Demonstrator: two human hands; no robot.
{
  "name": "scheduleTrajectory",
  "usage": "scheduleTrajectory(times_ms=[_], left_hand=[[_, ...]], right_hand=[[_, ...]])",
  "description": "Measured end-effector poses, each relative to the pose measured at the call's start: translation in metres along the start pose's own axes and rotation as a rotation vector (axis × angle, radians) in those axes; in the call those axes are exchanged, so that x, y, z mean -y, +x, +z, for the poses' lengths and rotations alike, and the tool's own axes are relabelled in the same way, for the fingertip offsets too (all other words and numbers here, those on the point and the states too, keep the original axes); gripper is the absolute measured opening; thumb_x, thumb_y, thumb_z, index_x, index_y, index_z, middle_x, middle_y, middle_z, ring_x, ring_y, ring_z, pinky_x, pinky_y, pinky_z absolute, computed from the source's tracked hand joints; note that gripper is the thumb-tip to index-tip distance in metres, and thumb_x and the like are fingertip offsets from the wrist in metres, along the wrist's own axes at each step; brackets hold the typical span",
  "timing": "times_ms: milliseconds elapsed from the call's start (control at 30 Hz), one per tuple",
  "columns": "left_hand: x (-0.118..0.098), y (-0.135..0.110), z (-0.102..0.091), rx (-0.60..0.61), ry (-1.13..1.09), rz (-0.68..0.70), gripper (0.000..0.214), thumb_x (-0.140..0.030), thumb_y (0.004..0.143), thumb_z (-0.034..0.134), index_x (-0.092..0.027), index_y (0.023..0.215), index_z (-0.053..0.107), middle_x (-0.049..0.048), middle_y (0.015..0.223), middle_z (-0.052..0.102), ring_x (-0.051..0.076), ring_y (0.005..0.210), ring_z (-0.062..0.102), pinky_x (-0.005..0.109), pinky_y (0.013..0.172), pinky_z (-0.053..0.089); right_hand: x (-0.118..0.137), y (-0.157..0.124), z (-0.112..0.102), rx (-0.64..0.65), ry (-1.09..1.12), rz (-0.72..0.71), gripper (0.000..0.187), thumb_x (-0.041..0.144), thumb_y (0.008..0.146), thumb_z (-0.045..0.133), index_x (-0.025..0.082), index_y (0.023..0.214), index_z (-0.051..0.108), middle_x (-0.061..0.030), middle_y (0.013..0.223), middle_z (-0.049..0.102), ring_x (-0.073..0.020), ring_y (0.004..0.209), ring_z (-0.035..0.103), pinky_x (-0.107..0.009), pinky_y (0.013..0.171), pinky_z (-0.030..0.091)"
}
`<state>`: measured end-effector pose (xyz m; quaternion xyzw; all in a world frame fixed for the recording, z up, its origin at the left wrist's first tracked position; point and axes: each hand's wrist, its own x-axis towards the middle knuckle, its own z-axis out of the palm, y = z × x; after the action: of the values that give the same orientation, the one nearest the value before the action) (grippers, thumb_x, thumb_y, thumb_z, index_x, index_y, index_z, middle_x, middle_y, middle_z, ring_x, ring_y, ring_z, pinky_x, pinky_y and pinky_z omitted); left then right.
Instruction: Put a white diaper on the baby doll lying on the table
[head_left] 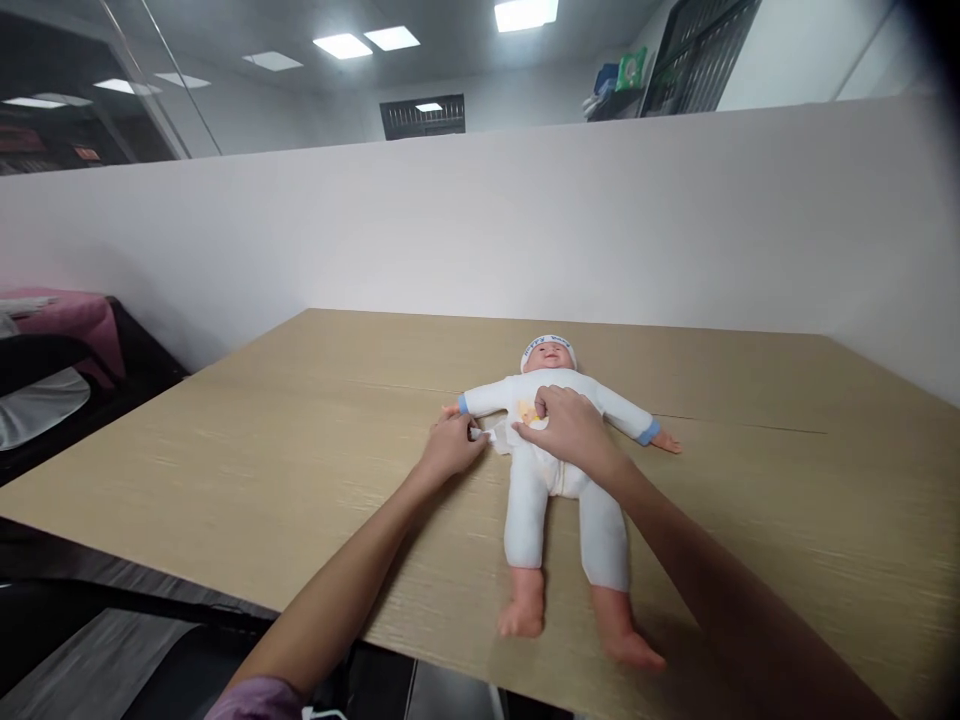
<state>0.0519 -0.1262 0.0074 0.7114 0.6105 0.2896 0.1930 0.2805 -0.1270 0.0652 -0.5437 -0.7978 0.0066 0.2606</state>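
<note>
A baby doll (525,510) lies on its back on the table, head away from me, arms spread. It wears a white suit with blue cuffs and a lettered white cap (550,342). A white diaper (568,484) is around its hips, with one side piece stretched out to the left. My left hand (452,446) is closed at the end of that side piece, by the doll's hand. My right hand (568,425) rests on the doll's belly, thumb apart from the bent fingers. It partly covers an orange print and the front of the diaper.
The wooden table (337,400) reaches to a white partition (450,230) at the back. A thin seam runs across its top. At the far left are a pink cloth (75,325) and dark chair-like shapes. Below the near edge are more dark chair parts.
</note>
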Motion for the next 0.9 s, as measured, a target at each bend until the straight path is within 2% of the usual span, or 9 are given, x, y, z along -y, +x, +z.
scheduleTrajectory(times_ms=[100, 200, 400, 633, 767, 900], left_hand=[[0.002, 0.006, -0.001, 0.012, -0.154, -0.051, 0.021, -0.039, 0.087, 0.061, -0.021, 0.078, 0.065, 0.0038, 0.076, 0.067, 0.025, 0.076, 0.062, 0.037, 0.076, 0.047], [-0.004, 0.007, -0.002, -0.005, -0.329, -0.036, 0.027, -0.042, 0.09, 0.054, -0.02, 0.078, 0.064, 0.0026, 0.08, 0.067, 0.021, 0.078, 0.062, 0.033, 0.075, 0.047], [-0.038, 0.011, 0.006, -0.014, -0.554, 0.03, 0.029, -0.045, 0.087, 0.056, -0.02, 0.071, 0.056, -0.0006, 0.071, 0.058, 0.017, 0.07, 0.053, 0.03, 0.07, 0.043], [-0.072, 0.021, 0.018, 0.073, -0.609, 0.096, 0.026, -0.041, 0.087, 0.061, -0.019, 0.074, 0.059, -0.0007, 0.073, 0.059, 0.017, 0.07, 0.052, 0.029, 0.066, 0.04], [-0.074, 0.018, 0.023, 0.081, -0.622, 0.164, 0.033, -0.048, 0.095, 0.054, -0.02, 0.078, 0.057, -0.0001, 0.078, 0.057, 0.018, 0.076, 0.052, 0.031, 0.073, 0.042], [-0.065, 0.016, 0.03, 0.056, -0.673, 0.239, 0.037, -0.054, 0.102, 0.045, -0.021, 0.088, 0.053, 0.0002, 0.084, 0.055, 0.018, 0.083, 0.052, 0.031, 0.084, 0.045]], right_hand=[[-0.002, 0.002, 0.001, 0.044, 0.002, 0.053, 0.035, 0.044, 0.077, 0.074, 0.025, 0.075, 0.044, -0.0013, 0.078, 0.061, -0.0204, 0.072, 0.052, -0.033, 0.062, 0.027], [-0.004, 0.003, 0.001, 0.059, 0.019, 0.071, 0.036, 0.043, 0.075, 0.074, 0.025, 0.074, 0.043, -0.0003, 0.076, 0.061, -0.0204, 0.072, 0.053, -0.033, 0.062, 0.027], [-0.005, 0.003, 0.005, 0.044, 0.007, 0.052, 0.036, 0.044, 0.077, 0.073, 0.026, 0.074, 0.042, -0.002, 0.078, 0.063, -0.0217, 0.074, 0.054, -0.034, 0.063, 0.028], [-0.006, 0.001, 0.003, 0.037, 0.025, -0.013, 0.031, 0.041, 0.082, 0.069, 0.025, 0.075, 0.044, -0.0021, 0.081, 0.064, -0.0218, 0.077, 0.056, -0.033, 0.068, 0.032], [-0.009, 0.002, 0.004, 0.043, 0.035, -0.019, 0.024, 0.035, 0.088, 0.064, 0.025, 0.074, 0.047, -0.0026, 0.082, 0.065, -0.0219, 0.079, 0.057, -0.033, 0.071, 0.034], [-0.012, 0.004, 0.005, 0.059, 0.003, -0.01, 0.03, 0.033, 0.1, 0.052, 0.024, 0.071, 0.05, -0.0047, 0.081, 0.066, -0.0214, 0.08, 0.058, -0.033, 0.068, 0.031]])
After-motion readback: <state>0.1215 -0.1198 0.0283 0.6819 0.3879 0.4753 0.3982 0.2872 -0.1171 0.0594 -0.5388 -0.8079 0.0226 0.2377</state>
